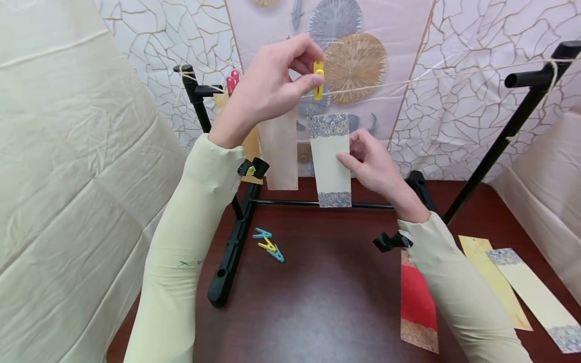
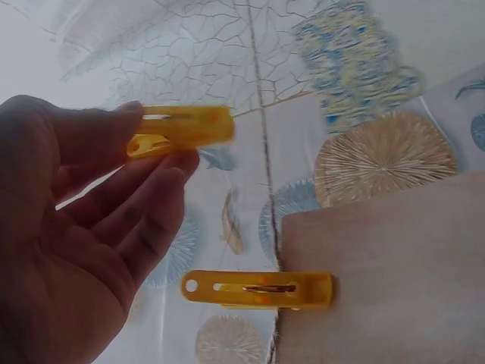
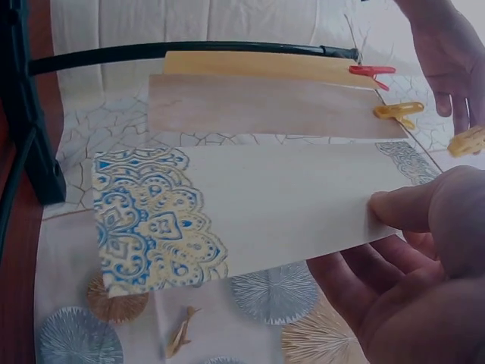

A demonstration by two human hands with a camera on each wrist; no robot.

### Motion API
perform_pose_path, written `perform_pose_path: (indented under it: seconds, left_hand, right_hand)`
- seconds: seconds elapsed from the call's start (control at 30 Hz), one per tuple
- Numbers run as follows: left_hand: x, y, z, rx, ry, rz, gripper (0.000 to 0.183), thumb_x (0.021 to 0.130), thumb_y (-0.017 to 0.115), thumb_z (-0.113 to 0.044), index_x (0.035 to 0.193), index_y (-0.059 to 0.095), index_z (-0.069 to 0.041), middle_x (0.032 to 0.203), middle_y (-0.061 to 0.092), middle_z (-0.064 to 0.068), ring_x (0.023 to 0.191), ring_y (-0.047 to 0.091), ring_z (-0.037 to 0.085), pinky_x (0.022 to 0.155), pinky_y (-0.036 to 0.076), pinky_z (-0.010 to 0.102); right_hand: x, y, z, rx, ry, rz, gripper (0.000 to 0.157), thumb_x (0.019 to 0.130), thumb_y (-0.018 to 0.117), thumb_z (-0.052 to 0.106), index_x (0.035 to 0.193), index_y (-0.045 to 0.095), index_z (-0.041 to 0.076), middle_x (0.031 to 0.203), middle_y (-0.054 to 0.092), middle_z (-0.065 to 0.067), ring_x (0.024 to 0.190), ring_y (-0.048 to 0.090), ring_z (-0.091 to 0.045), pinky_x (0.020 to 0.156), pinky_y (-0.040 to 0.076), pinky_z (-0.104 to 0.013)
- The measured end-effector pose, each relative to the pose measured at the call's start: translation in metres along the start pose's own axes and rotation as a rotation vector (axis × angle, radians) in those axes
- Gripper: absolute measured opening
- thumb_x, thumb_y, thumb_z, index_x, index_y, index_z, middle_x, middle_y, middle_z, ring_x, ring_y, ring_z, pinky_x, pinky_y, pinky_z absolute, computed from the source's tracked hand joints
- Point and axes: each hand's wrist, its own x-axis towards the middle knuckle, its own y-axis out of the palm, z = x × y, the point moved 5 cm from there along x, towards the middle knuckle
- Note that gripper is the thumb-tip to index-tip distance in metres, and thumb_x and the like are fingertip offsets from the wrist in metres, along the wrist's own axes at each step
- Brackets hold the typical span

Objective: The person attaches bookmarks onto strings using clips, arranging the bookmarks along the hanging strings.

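Observation:
My left hand (image 1: 277, 83) pinches a yellow clothespin (image 1: 318, 80) upright in front of the string (image 1: 390, 83). Below it, my right hand (image 1: 374, 164) grips the right edge of a white paper strip (image 1: 331, 161) with blue patterned bands at both ends; its top edge hangs a little under the string. Beside it, a plain beige strip (image 2: 379, 250) is clipped to the string by another yellow clothespin (image 2: 258, 290). Further left, an orange-yellow strip (image 3: 265, 68) hangs from a red clothespin (image 3: 371, 72), partly hidden by my left arm in the head view.
Black stand posts (image 1: 495, 146) carry the string. Blue and yellow clothespins (image 1: 269, 245) lie on the dark table (image 1: 317, 302). A red strip (image 1: 417, 307), a yellow strip (image 1: 495, 282) and a patterned white strip (image 1: 535, 297) lie at the right.

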Motion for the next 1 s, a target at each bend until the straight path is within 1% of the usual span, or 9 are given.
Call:
perform_pose_path:
  seconds: [0.1,0.2,0.3,0.4,0.47,0.6,0.7,0.87,1.0]
  left_hand:
    - [0.001,0.000,0.002,0.023,-0.014,-0.004,0.019,0.096,0.062,-0.017,0.111,0.063,-0.005,0.101,0.066,-0.001,0.091,0.062,0.001,0.084,0.046,0.012]
    - [0.003,0.000,0.004,0.023,-0.023,-0.009,0.017,0.097,0.061,-0.015,0.110,0.062,-0.005,0.101,0.065,-0.001,0.091,0.061,0.001,0.085,0.046,0.011]
    - [0.004,0.000,0.007,0.009,-0.040,-0.013,0.015,0.097,0.060,-0.013,0.109,0.062,-0.005,0.101,0.065,-0.001,0.091,0.061,0.001,0.085,0.047,0.012]
    - [0.005,0.001,0.009,0.010,-0.039,-0.017,0.014,0.097,0.060,-0.012,0.109,0.063,-0.004,0.102,0.066,0.001,0.091,0.061,0.002,0.085,0.047,0.012]
    - [0.006,0.003,0.010,0.012,-0.028,-0.018,0.014,0.097,0.060,-0.010,0.108,0.063,-0.003,0.102,0.067,0.003,0.091,0.062,0.004,0.085,0.048,0.013]
    - [0.008,0.008,0.011,0.005,-0.026,-0.009,0.013,0.097,0.059,-0.008,0.107,0.063,-0.001,0.105,0.068,0.005,0.092,0.062,0.007,0.085,0.049,0.015]
    - [0.009,0.011,0.012,0.002,-0.046,0.004,0.014,0.097,0.059,-0.010,0.108,0.063,-0.002,0.106,0.068,0.004,0.091,0.062,0.006,0.083,0.049,0.015]
    - [0.008,0.015,0.012,-0.023,-0.073,0.026,0.015,0.097,0.060,-0.012,0.109,0.063,-0.004,0.106,0.069,0.002,0.089,0.063,0.004,0.081,0.050,0.015]
    - [0.008,0.014,0.013,-0.015,-0.063,0.018,0.015,0.097,0.060,-0.011,0.109,0.063,-0.003,0.106,0.069,0.003,0.089,0.063,0.005,0.081,0.050,0.015]
  right_hand:
    - [0.005,0.001,0.000,0.022,0.026,-0.015,0.021,0.096,0.062,0.012,0.107,0.048,0.001,0.097,0.070,-0.020,0.077,0.063,-0.010,0.065,0.047,-0.023]
    - [0.010,0.003,-0.002,0.052,0.031,-0.023,0.018,0.096,0.062,0.010,0.105,0.048,0.002,0.098,0.070,-0.019,0.078,0.064,-0.010,0.067,0.049,-0.024]
    - [0.014,0.006,-0.001,0.062,0.023,-0.033,0.016,0.095,0.062,0.009,0.102,0.048,0.004,0.091,0.070,-0.016,0.072,0.060,-0.010,0.064,0.045,-0.023]
    - [0.018,0.007,0.000,0.069,0.012,-0.045,0.016,0.095,0.063,0.008,0.100,0.049,0.004,0.085,0.068,-0.012,0.067,0.055,-0.011,0.061,0.041,-0.024]
    - [0.020,0.008,0.000,0.068,0.014,-0.050,0.015,0.095,0.063,0.009,0.101,0.049,0.004,0.084,0.068,-0.011,0.066,0.053,-0.011,0.060,0.040,-0.024]
    - [0.023,0.009,0.001,0.079,0.021,-0.053,0.016,0.094,0.063,0.008,0.103,0.050,0.004,0.088,0.069,-0.011,0.069,0.054,-0.011,0.062,0.041,-0.024]
    - [0.026,0.010,0.000,0.091,0.020,-0.059,0.016,0.094,0.063,0.008,0.103,0.051,0.004,0.088,0.069,-0.011,0.071,0.056,-0.009,0.063,0.042,-0.024]
    - [0.030,0.011,0.001,0.164,0.000,-0.075,0.015,0.093,0.062,0.002,0.103,0.051,0.001,0.093,0.071,-0.013,0.077,0.062,-0.007,0.067,0.048,-0.023]
    - [0.032,0.009,0.002,0.195,-0.010,-0.082,0.015,0.092,0.062,0.000,0.102,0.051,0.001,0.093,0.072,-0.009,0.080,0.064,-0.006,0.069,0.049,-0.022]
